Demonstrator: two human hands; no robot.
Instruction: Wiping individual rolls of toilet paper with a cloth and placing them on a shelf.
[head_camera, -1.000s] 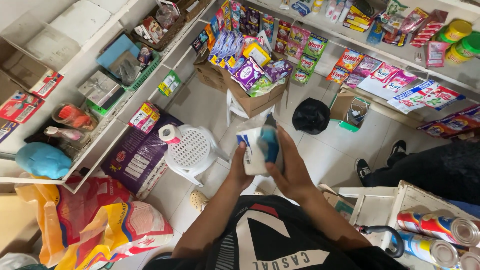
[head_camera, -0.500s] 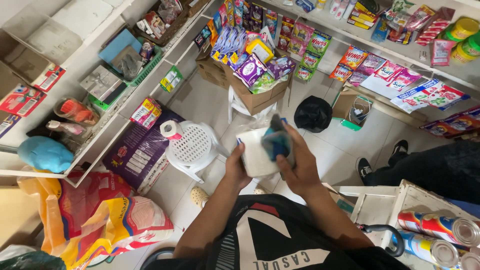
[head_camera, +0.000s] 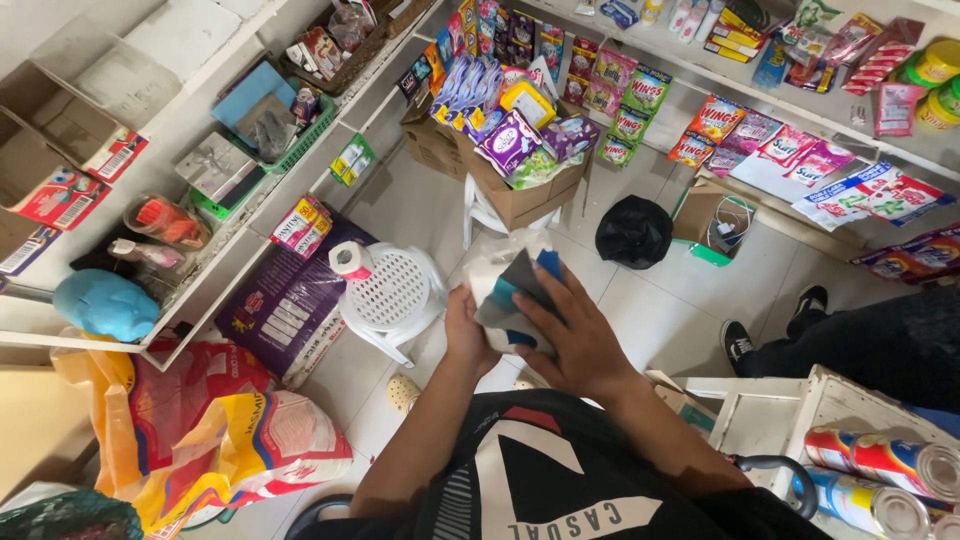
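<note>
My left hand grips a white packet by its lower left edge, in front of my chest. My right hand lies flat over the packet's front and presses a grey and blue cloth against it. Most of the packet is hidden under the cloth and my fingers. Both hands are above the tiled floor, just right of a white plastic stool.
A roll of tape rests on the stool. A cardboard box of sachets sits on a chair beyond it. Shelves of goods line the left and top. Another person's legs are at right, cans in a white crate, sacks at bottom left.
My right hand has slid the cloth down and across the packet's front, and both hands have shifted slightly toward my body.
</note>
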